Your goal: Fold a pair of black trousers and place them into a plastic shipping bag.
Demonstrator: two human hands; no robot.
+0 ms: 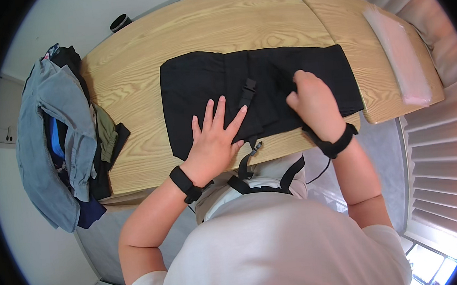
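A folded black garment (197, 81) lies across the wooden table in front of me, with a black buckle strap (248, 91) on its middle and a second strap end hanging over the near edge. It looks like trousers, though its full shape is hidden by the folds. My left hand (212, 141) rests flat on its left part, fingers spread, the index fingertip near the buckle strap. Over the right part, my right hand (313, 102) is closed, thumb and fingers pinching what looks like a raised bit of the black cloth; the exact grip is partly hidden.
Several clothes, among them a blue-grey shirt (32, 145) and an olive piece (107, 134), are heaped at the table's left end. A black cylindrical object (120, 23) stands beyond the far left edge. A flat pale package (400, 56) lies on the right tabletop, beside the curtains (441, 154).
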